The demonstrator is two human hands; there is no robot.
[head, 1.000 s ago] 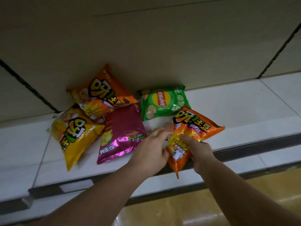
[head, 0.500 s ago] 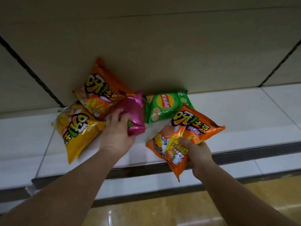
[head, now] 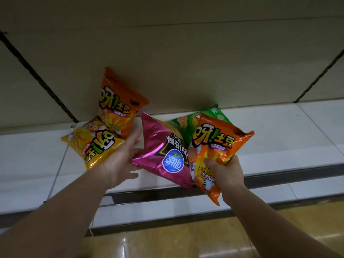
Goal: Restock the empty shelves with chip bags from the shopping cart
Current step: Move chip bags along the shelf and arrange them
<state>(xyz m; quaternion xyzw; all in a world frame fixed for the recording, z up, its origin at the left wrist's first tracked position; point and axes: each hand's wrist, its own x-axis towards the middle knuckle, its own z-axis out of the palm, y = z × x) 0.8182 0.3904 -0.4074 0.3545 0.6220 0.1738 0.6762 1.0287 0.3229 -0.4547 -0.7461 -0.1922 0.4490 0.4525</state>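
The right hand (head: 226, 172) has its grip pinching an orange chip bag (head: 219, 144) above the shelf (head: 279, 138). The left hand (head: 119, 161) is spread, fingers touching the pink bag (head: 162, 151) beside it.

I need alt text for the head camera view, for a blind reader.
The right hand grips an orange chip bag over a white shelf. The open left hand reaches beside a magenta bag; yellow, orange and green bags lie behind.
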